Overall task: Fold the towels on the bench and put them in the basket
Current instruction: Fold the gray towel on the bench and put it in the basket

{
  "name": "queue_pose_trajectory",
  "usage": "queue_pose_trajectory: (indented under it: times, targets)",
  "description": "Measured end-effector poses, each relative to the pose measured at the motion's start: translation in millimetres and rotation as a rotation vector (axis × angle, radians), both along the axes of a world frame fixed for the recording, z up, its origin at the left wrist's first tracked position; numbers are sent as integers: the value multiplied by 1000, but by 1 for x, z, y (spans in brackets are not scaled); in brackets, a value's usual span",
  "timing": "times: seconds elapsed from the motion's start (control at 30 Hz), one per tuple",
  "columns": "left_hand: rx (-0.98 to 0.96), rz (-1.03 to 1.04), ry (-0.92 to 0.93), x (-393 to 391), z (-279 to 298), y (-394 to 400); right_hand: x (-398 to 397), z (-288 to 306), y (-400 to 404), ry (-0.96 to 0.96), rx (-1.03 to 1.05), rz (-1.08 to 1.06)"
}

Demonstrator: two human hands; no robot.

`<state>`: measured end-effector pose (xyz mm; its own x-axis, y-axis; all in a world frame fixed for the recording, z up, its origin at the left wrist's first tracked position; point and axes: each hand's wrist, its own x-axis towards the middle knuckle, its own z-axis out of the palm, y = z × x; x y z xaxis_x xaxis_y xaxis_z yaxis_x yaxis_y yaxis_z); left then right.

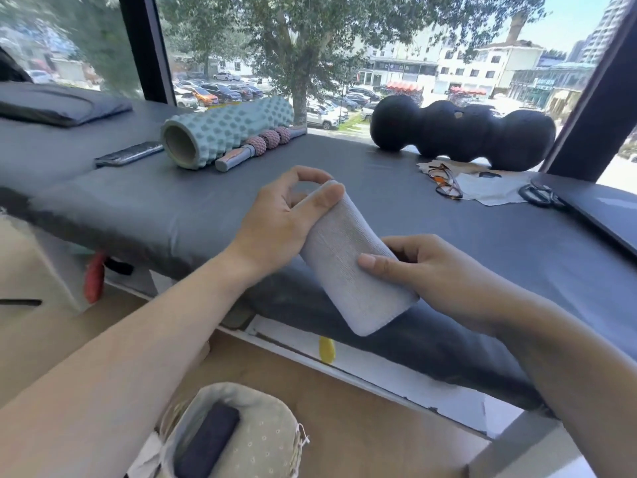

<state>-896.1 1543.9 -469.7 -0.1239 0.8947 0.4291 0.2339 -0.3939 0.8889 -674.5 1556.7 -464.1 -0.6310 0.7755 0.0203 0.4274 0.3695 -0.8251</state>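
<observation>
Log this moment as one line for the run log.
stage: folded, not yet binned | left hand: grips grey towel top | right hand: grips its lower side | basket: holds dark towel

Pale grey towel (pixel 348 267), dark grey bench (pixel 172 208), knobbly teal roller (pixel 224 132), perhaps navy towel (pixel 206 439) in dotted beige basket (pixel 262 439).

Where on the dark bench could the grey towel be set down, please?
Bare padding lies ahead of the hands, between the pale green ridged foam roller and the brown-rimmed glasses on their grey cloth. The left front of the dark padded bench is bare too. The far edge and the right corner are crowded.
</observation>
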Motion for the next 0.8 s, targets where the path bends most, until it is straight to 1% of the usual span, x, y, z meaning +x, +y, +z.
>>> queue_pose_trajectory:
  times: [0.17, 0.27, 0.33, 0.37, 0.43, 0.5, 0.57, 0.63, 0.73, 0.8]
  targets:
    - [-114, 99, 57, -35, -18, -44, -42, -10, -20, -106, -95, 130]
    - [-193, 189, 102, -59, -37, -71, -73, -27, -32, -177, -105, 184]
    - [-257, 213, 143, -75, -51, -89, -94, -41, -42, -233, -130, 240]
    - [-292, 214, 166, -83, -58, -97, -104, -50, -48, -232, -190, 274]
    - [-378, 206, 218, -98, -68, -110, -124, -68, -59, -144, -410, 306]
    - [-457, 196, 302, -112, -77, -118, -141, -83, -69, -68, -585, 310]
    - [-533, 183, 388, -126, -85, -121, -156, -104, -67, -67, -651, 330]
    - [-652, 158, 497, -139, -95, -121, -169, -129, -60, -112, -716, 340]
    - [-805, 93, 676, -155, -113, -113, -184, -171, -48, -223, -736, 292]
    - [-869, 60, 739, -162, -125, -105, -194, -196, -41, -268, -720, 249]
